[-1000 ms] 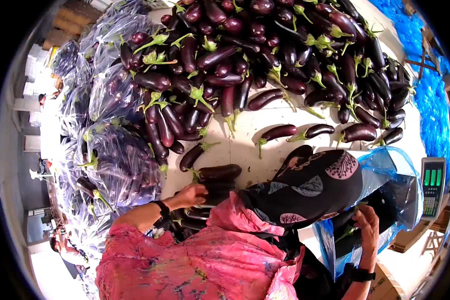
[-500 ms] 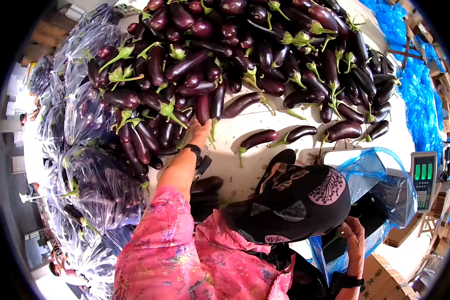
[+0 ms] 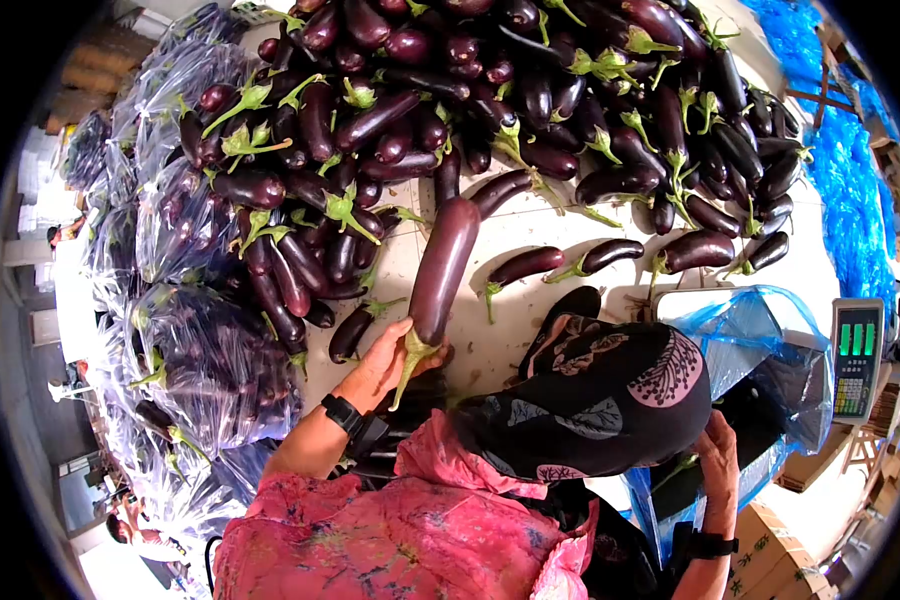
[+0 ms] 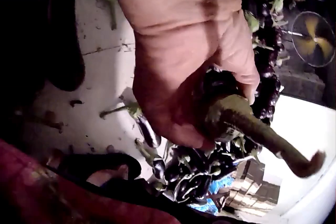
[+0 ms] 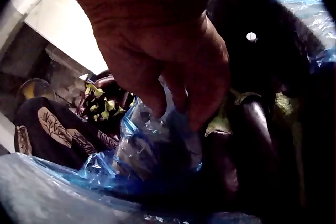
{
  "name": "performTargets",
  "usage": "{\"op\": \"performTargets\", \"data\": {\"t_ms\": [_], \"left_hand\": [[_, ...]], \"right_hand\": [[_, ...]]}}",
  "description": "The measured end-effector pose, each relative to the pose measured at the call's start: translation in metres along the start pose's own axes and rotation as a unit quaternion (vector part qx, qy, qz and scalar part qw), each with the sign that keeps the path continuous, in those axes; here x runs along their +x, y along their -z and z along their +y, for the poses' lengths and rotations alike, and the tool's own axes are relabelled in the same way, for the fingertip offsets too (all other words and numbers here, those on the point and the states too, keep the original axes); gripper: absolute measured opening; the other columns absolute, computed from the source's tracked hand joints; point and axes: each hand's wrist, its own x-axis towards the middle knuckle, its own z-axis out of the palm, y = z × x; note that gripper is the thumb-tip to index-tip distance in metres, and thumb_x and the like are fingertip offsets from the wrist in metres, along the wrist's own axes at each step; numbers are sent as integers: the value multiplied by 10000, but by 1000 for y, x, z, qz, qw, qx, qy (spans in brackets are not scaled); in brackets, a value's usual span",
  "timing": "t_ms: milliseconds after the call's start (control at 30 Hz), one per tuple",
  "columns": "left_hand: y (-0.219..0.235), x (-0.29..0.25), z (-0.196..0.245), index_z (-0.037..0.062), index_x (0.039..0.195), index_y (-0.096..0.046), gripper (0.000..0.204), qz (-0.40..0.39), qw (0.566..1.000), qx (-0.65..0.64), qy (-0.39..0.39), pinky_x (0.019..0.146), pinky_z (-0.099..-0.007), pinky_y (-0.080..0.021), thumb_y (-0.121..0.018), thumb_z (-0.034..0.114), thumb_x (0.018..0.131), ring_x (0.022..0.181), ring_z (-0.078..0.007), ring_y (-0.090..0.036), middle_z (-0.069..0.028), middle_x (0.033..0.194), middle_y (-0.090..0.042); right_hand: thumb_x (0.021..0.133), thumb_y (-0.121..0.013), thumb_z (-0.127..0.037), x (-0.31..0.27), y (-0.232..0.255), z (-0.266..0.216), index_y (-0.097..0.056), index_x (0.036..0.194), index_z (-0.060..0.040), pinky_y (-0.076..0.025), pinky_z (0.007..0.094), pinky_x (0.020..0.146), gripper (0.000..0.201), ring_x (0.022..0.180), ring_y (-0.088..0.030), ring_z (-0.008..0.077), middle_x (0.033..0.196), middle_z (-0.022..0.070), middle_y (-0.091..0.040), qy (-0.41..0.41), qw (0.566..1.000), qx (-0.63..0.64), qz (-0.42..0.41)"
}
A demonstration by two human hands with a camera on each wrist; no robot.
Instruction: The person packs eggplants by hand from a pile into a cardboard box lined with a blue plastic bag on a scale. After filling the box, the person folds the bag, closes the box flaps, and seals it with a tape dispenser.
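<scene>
My left hand (image 3: 375,362) grips a large purple eggplant (image 3: 447,265) around its stem end, its body pointing away from me over the white table (image 3: 515,225). In the left wrist view the eggplant's thick green-brown stem (image 4: 270,142) sticks out past the thumb and fingers. My right hand (image 3: 718,465) hangs at the mouth of a blue plastic bag (image 3: 808,400). From the right wrist, its loosely bent fingers (image 5: 202,92) point down against the bag's film, right by eggplants (image 5: 257,124) lying inside.
A big heap of eggplants (image 3: 400,130) covers the far part of the table. Clear bags (image 3: 205,350) packed with eggplants stand along the left. A scale display (image 3: 857,360) with green digits is right of the blue bag. A patterned headscarf (image 3: 590,400) partly hides the near table.
My left hand reached forward to the heap, took hold of the eggplant and drew it back toward me. The right hand has stayed at the blue bag.
</scene>
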Motion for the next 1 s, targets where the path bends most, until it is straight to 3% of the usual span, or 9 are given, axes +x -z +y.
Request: {"op": "performTargets", "data": {"t_ms": [100,133,200,300,400,500,600,800,1000], "left_hand": [[-8,20,7,85,1288,-529,471,-40,995,75,-50,873,-426,-555,-682,241,870,961,-230,-634,-74,1139,-617],[-34,16,12,113,1285,-487,518,0,990,114,-84,892,-428,-554,-709,157,820,970,-229,-634,-60,1162,-603],[-69,9,17,81,1318,-453,578,27,976,161,-147,888,-403,-562,-711,150,806,1042,-246,-639,-92,1187,-604],[-82,6,29,69,1340,-399,634,38,948,249,-195,895,-385,-560,-695,83,780,1125,-247,-624,-109,1244,-575],[-89,0,32,45,1348,-387,669,82,891,376,-240,944,-354,-517,-711,64,762,1140,-196,-583,-101,1204,-566],[-100,-6,34,19,1384,-396,749,70,821,450,-346,987,-320,-450,-770,78,738,1119,-194,-559,-93,1220,-554],[-112,-16,43,-14,1421,-412,792,87,788,512,-331,1004,-336,-443,-793,127,741,1122,-193,-560,-96,1246,-555],[-80,-28,60,-27,1357,-515,711,101,628,681,-362,972,-349,-457,-802,223,756,1083,-229,-590,-115,1183,-585],[21,-50,47,23,1346,-523,674,136,611,739,-247,963,-380,-456,-790,198,752,1090,-309,-583,-158,1156,-569]], "right_hand": [[926,-641,-227,-8,1,-3,-620,1161,-23,-449,258,750,313,870,-595,114,991,17,-666,-7,1000,-15,14],[928,-636,-244,-12,2,-2,-621,1189,-29,-446,253,757,338,886,-598,109,1013,8,-674,-11,999,-26,15],[924,-640,-244,-17,3,5,-619,1193,-24,-451,262,761,348,891,-602,120,1013,17,-676,-22,999,-10,27],[921,-659,-219,-16,4,16,-619,1190,-9,-472,281,770,344,892,-610,134,1007,42,-674,-21,999,-9,28],[921,-670,-208,-13,2,16,-616,1189,-2,-484,290,769,342,891,-612,140,1000,55,-673,-22,1000,-7,17],[924,-668,-209,-10,-2,17,-612,1184,-1,-486,290,770,337,884,-610,141,997,55,-671,-24,1000,3,14],[928,-663,-224,-8,-5,17,-612,1159,0,-486,292,780,326,876,-606,143,1002,55,-667,-16,1000,2,0],[943,-636,-270,-9,-8,20,-595,1130,-4,-471,286,774,328,886,-592,132,1033,42,-662,-7,1000,-5,-25],[943,-594,-203,-5,-4,43,-583,1190,-14,-442,254,751,311,880,-565,103,1042,10,-653,3,999,21,-41]]}}
